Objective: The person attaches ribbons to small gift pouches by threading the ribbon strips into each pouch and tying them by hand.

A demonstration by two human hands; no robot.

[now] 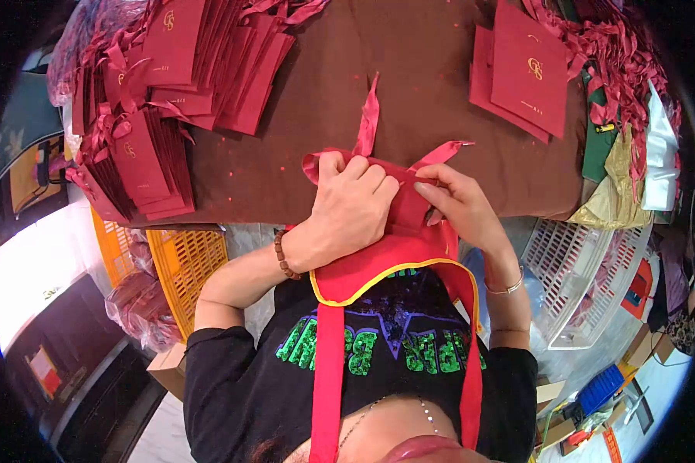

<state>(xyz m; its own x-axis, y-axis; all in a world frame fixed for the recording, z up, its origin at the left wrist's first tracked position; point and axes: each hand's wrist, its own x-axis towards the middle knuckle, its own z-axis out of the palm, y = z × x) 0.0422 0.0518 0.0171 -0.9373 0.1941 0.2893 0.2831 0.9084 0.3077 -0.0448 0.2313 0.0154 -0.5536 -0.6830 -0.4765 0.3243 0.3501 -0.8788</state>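
A red bag [411, 207] with ribbon ends is held near the table's front edge, over the red apron [363, 274] with yellow trim. One ribbon [369, 119] points up from it, and another ribbon [440, 154] slants to the right. My left hand [351, 202] has its fingers curled over the bag's upper edge. My right hand [462, 202] is at the bag's right side, thumb and forefinger close together near the slanting ribbon's base. What lies between those fingertips is too small to make out.
Stacks of red bags [139, 158] with ribbons lie at the left of the brown table [324, 85]. More red bags [529, 73] and a ribbon heap [610, 62] lie at the right. Below stand an orange crate [185, 270] and a white crate [571, 270].
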